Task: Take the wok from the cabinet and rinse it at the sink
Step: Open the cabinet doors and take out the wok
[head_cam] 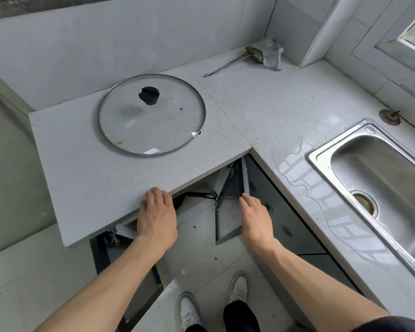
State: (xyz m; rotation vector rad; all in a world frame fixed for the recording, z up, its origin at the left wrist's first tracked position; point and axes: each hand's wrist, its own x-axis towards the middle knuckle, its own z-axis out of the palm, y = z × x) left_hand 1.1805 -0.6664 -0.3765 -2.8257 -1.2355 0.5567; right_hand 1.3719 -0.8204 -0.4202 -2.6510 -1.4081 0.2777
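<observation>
The wok sits inside the open cabinet under the counter; only its dark body (179, 202) and its black handle (201, 195) show below the counter edge. My left hand (157, 216) hovers palm down at the counter edge, just left of the wok, with nothing in it. My right hand (255, 216) is stretched out flat, fingertips next to the edge of the open right cabinet door (228, 224), and it is empty too. The steel sink (321, 154) is set in the counter on the right, with its drain (364, 203) visible.
A glass lid (151, 116) with a black knob lies on the speckled counter (82, 188). A metal ladle (230, 63) and a mesh scrubber (272, 53) lie in the back corner. A sink strainer (389, 116) rests behind the sink. The left cabinet door (127, 283) hangs open.
</observation>
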